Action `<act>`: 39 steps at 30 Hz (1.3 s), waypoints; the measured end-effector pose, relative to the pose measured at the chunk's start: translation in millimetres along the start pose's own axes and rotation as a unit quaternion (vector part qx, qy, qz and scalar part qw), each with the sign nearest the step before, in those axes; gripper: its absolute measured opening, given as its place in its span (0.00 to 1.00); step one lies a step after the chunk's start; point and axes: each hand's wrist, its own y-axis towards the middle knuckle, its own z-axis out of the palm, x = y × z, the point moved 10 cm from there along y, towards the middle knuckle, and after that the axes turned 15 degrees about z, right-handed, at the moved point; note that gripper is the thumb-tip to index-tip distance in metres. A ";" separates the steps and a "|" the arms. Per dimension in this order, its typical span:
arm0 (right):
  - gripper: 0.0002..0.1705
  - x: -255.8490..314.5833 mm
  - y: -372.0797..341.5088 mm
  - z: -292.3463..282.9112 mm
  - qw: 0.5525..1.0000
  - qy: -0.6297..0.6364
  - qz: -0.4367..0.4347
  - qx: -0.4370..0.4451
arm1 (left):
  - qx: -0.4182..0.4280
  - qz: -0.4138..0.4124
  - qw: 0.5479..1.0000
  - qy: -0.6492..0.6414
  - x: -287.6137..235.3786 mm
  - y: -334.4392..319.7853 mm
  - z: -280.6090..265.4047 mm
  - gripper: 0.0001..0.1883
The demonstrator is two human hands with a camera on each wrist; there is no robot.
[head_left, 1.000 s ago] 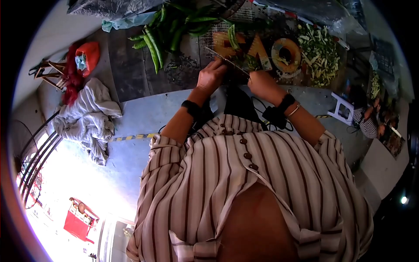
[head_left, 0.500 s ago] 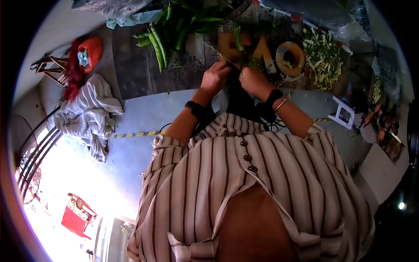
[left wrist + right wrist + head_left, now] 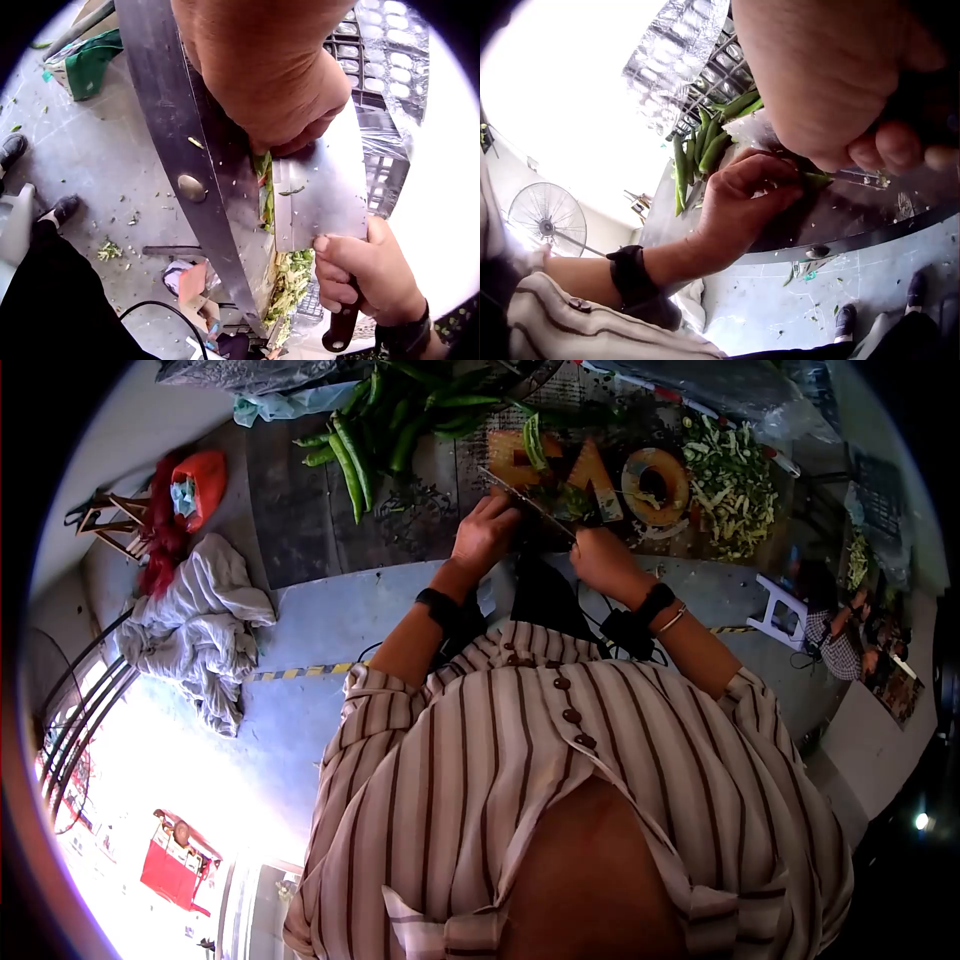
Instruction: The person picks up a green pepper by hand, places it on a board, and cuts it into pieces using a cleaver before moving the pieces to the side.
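Note:
My right hand (image 3: 371,270) grips the dark handle of a cleaver (image 3: 322,195), whose broad blade stands beside my left hand (image 3: 277,75). In the right wrist view, the left hand's bent fingers hold a green pepper (image 3: 815,181) down on the dark table. The left wrist view shows strips of green pepper (image 3: 266,191) with a bit of red under those fingertips, along the blade. Whole long green peppers (image 3: 350,470) lie heaped to the left of the hands. A pile of chopped pale-green pieces (image 3: 732,490) sits to the right.
Dark, worn boards form the table (image 3: 300,510), with large orange letters (image 3: 595,485) on top. Clear plastic (image 3: 740,400) lies along its far side. A white stool (image 3: 782,615) and another person (image 3: 840,640) are at the right. Grey cloth (image 3: 205,625) lies bunched at the left.
Half a second ago the hands were closer together and the blade showed thin. Now the right hand is farther right and the blade's length shows. The left hand still holds the pepper.

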 end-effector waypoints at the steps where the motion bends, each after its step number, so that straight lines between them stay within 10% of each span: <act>1: 0.10 0.3 0.4 0.1 1.000 0.001 0.001 0.001 | 0.001 0.000 1.000 -0.001 -0.7 1.2 -0.3 0.10; 39: 0.11 26.1 24.3 18.3 0.995 0.076 -0.047 -0.054 | -0.021 -0.053 0.998 -0.028 5.7 -4.4 -4.4 0.07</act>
